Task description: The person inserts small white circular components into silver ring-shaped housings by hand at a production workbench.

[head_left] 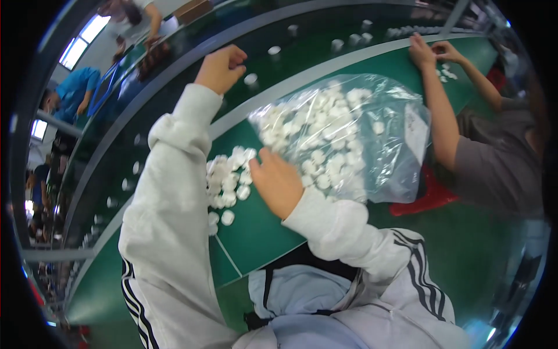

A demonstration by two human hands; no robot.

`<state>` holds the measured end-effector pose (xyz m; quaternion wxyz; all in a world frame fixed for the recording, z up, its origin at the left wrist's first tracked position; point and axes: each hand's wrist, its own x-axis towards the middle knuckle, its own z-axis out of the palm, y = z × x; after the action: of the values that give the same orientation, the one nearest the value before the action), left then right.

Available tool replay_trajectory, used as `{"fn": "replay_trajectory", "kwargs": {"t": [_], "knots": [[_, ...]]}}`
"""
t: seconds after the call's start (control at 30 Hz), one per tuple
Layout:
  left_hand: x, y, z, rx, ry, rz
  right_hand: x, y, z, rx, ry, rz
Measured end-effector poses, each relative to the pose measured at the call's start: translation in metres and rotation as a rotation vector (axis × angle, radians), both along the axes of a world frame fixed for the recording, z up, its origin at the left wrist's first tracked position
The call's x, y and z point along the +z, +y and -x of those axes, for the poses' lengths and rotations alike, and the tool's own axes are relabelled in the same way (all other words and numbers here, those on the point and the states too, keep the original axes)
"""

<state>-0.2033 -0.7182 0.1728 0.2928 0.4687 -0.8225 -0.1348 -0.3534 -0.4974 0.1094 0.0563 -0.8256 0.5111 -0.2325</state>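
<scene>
My left hand (221, 68) hangs over the dark conveyor belt (314, 49), fingers loosely bent, the thumb apart from them, nothing visible between. Just beyond its fingertips a small white cylindrical piece (250, 79) stands on the belt. On the green worktable (261, 235), my right hand (278, 181) rests palm down at the right edge of a pile of small white rounded caps (224, 180). Its fingertips reach the caps, slightly apart; I see none gripped. Close to that hand lies a large clear plastic bag (389, 151) holding many more white caps.
More white pieces (274, 51) stand spaced along the belt. A pale rail (290, 86) divides belt from table. At the right a co-worker's arms (444, 116) reach over other loose caps (446, 73). A red bag (427, 195) lies beside the clear one. Several people are beyond the belt.
</scene>
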Motion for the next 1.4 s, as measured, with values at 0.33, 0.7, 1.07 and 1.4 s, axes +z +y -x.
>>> {"fn": "replay_trajectory", "kwargs": {"t": [0.33,0.7,1.07,1.4], "knots": [[-0.038,-0.067,0.149,0.037,0.001,0.027,0.046,0.048,0.026,0.269,-0.497,-0.217],[-0.074,-0.09,0.234,0.024,0.062,-0.031,0.058,0.102,0.097,0.453,-1.287,-1.288],[-0.037,-0.065,0.182,-0.039,0.109,0.252,0.111,0.079,0.126,0.462,-1.377,-1.136],[0.049,0.134,0.054,-0.379,0.856,-0.551,0.13,0.064,0.139,0.287,-1.273,-0.695]]}}
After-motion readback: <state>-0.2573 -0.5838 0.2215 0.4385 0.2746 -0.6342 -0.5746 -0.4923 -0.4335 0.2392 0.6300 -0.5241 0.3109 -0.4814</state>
